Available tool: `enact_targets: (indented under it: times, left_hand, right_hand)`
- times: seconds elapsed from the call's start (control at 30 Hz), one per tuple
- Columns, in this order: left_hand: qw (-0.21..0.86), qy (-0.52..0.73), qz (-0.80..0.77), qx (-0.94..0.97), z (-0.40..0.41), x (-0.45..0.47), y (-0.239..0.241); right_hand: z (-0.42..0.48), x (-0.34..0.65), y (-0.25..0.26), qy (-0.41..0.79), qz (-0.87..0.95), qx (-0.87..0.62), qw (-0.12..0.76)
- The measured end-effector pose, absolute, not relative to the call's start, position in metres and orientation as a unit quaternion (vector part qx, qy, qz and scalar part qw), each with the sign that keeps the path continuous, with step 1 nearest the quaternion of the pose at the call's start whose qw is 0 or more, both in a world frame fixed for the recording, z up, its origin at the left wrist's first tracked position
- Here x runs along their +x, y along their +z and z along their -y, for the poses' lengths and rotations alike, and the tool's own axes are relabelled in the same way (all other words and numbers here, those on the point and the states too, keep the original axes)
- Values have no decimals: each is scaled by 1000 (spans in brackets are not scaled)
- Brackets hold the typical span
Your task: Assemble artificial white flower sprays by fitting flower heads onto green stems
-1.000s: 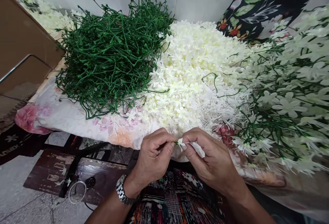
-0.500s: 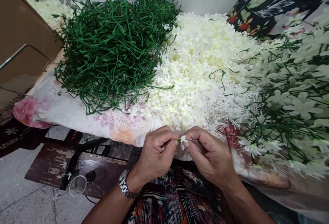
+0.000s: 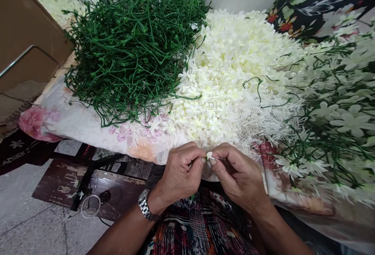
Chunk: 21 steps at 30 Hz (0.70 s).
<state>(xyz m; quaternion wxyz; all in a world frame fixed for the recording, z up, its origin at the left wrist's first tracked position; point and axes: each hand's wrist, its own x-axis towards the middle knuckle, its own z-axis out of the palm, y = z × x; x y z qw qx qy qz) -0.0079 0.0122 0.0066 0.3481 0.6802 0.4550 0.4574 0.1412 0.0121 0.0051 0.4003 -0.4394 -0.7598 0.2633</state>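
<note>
My left hand [image 3: 183,171] and my right hand [image 3: 237,175] meet fingertip to fingertip at the near edge of a flowered cloth [image 3: 73,124]. Between them is a small white flower [image 3: 209,155]. The right hand pinches the flower by its thin white stalk. The left hand's fingers are pinched against it on a green stem that barely shows. Just beyond the hands lies a big heap of loose white flowers [image 3: 231,75]. A tangled pile of green stems [image 3: 131,48] sits to its left.
Stems with white flowers fitted on them [image 3: 336,114] are heaped at the right. A dark floral bag [image 3: 310,1] leans on the tiled wall behind. A brown box with a metal bar [image 3: 20,32] stands at the left. A dark wooden board [image 3: 88,188] lies on the floor below.
The view has shifted slightly lower and closer. Both hands stay together, and the white flower now sits tighter between the fingertips.
</note>
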Motion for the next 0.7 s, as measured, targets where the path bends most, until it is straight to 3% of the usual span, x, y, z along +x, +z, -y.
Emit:
enact_targets:
  times: [0.7]
  left_hand:
    - [439, 500, -436, 606, -12, -15, 7]
  right_hand:
    - [-8, 151, 29, 159, 814, -377, 413]
